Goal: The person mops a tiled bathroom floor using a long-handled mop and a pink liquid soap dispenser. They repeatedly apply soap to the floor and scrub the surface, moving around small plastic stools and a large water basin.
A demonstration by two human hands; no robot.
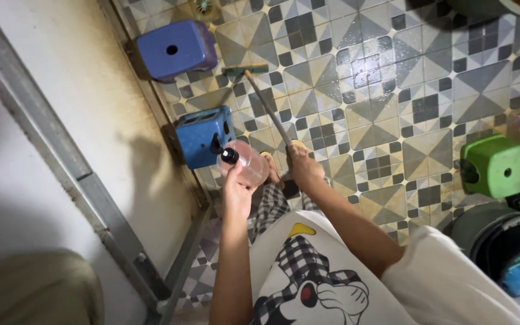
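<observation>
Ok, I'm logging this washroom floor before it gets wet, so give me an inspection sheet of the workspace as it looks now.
Surface: patterned grey tiled floor, looks damp and glossy in places.
Job's things: pink pump bottle with black top, tilted; long-handled floor brush, head resting on the tiles.
Clutter: two blue plastic stools by the wall, green stool, dark bucket with a blue item inside.
Grippers: left hand holds the bottle; right hand grips the brush handle.
Cables: nothing seen.
Surroundings: stained pale wall with a metal frame on the left.
</observation>
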